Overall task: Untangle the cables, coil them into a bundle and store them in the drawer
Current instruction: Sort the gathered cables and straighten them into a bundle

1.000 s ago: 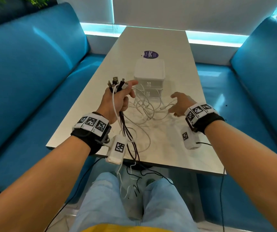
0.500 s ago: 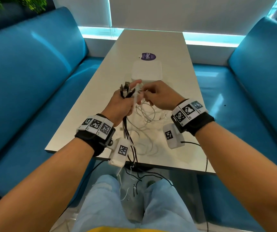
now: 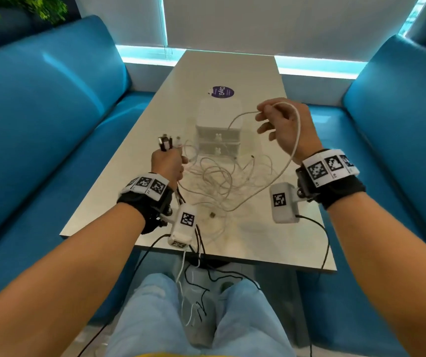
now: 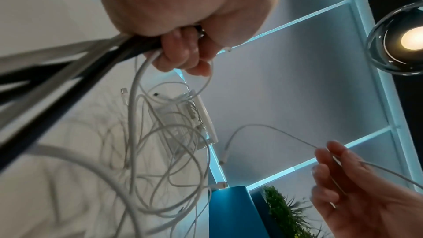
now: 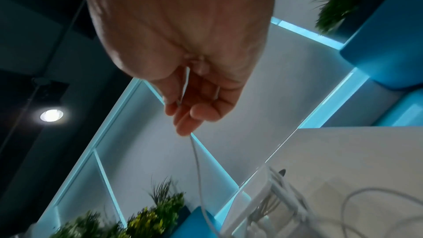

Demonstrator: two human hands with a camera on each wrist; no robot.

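Cables, thin white and black ones [image 3: 214, 176], lie tangled on the pale table [image 3: 279, 243] before the small white drawer unit [image 3: 218, 130]. The left hand [image 3: 168, 163] grips a bunch of plug ends (fist closed), while the right hand [image 3: 284, 124] pinches one white cable [image 3: 294, 140] raised above the tangle.
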